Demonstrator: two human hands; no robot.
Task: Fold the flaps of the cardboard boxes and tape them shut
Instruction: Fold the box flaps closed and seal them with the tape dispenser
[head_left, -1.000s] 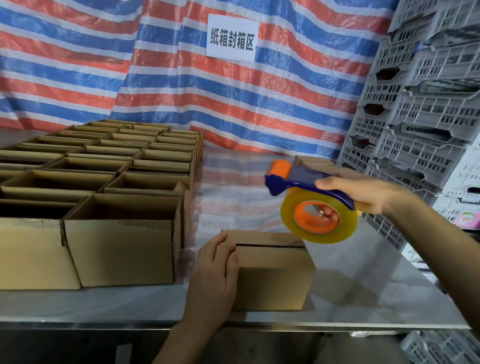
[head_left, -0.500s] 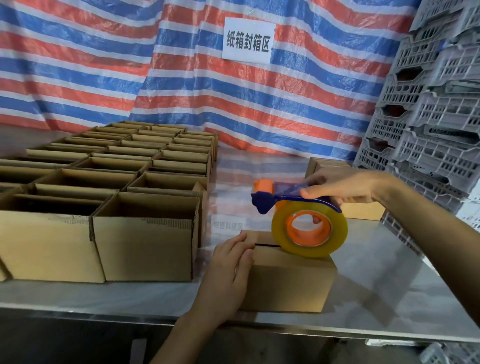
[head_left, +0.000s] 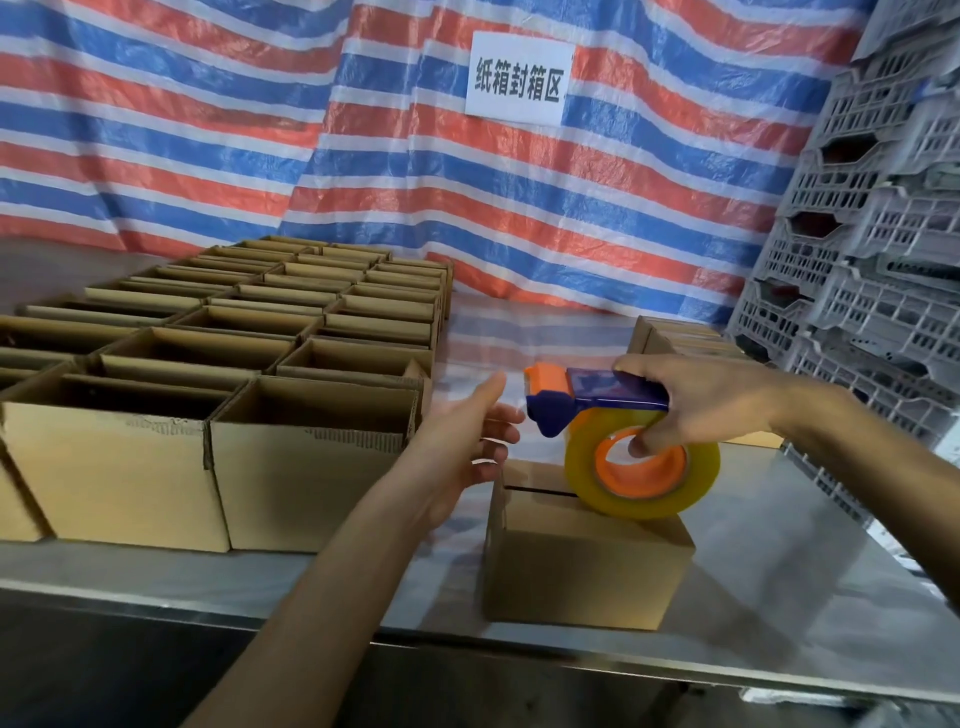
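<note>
The fingers (head_left: 500, 418) of the left hand (head_left: 462, 447) are straight and spread, and they hold nothing. To their left stand rows of open boxes (head_left: 306, 462) on the table (head_left: 779, 597), too many to count for sure. Just to the right of the fingers, and a little lower, sits one shut box (head_left: 587, 561) near the front edge of the table. The fingers are close to its top left corner, but I cannot tell if they touch it. One roll of tape (head_left: 644, 491) sits on top of this box, by the dark gap between its flaps. The roll is in one blue and orange tape holder (head_left: 597, 392). The right hand (head_left: 711, 405) grips the holder, with a fingertip in the hole of the roll. Behind that hand are more shut boxes (head_left: 675, 338), partly hidden. Far right are stacked grey crates (head_left: 883, 260).
</note>
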